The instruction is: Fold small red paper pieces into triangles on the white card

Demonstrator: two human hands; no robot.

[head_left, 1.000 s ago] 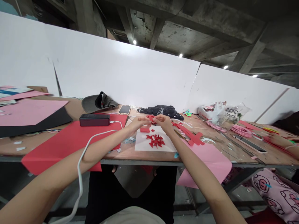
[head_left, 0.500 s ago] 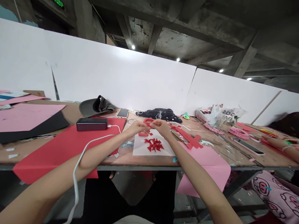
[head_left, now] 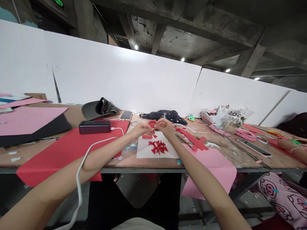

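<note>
Both my hands sit close together above the wooden table's middle. My left hand (head_left: 143, 129) and my right hand (head_left: 165, 126) pinch a curved red paper strip (head_left: 151, 123), and my fingers hide part of it. Just below them, a small folded red paper piece (head_left: 146, 136) lies at the edge of a white sheet (head_left: 155, 150). On that sheet is a cluster of small pointed red paper cutouts (head_left: 157, 147). To the right of my right wrist lie long crossed red paper strips (head_left: 193, 139).
A large red sheet (head_left: 57, 156) and a pink sheet (head_left: 213, 174) overhang the table's front edge. A power bank (head_left: 94, 127) trails a white cable (head_left: 79, 182) over my left arm. Further back are a phone (head_left: 126, 115), a cap (head_left: 99, 108) and a plastic bag (head_left: 216, 116). A co-worker's hand (head_left: 286, 146) works at the right.
My hands have drawn closer together, and the red paper between them now shows as a curved loop. The whole view has shifted slightly as my head moved.
</note>
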